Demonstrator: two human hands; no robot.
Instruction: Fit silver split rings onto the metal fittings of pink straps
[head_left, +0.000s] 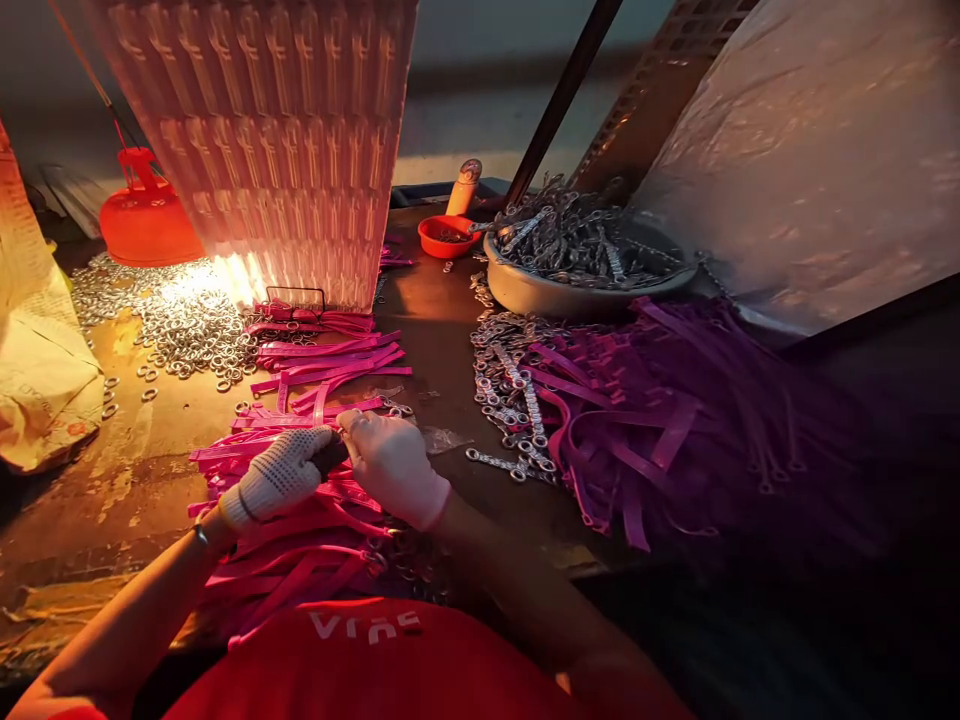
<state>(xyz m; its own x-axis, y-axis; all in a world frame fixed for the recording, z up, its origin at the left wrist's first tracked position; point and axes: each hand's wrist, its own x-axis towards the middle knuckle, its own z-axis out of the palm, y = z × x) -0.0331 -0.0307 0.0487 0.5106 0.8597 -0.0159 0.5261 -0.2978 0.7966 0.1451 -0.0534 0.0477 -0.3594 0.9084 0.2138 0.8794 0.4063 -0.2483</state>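
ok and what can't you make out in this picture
All in the head view:
Whatever is between the left hand and the right hand: the hands themselves cover it.
The underside of the red lamp: its shade hides it.
What lies in the small red bowl: too small and dark.
The right end of the purple strap pile: lost in shadow.
The rest of the paper sack: cut off by the left edge.
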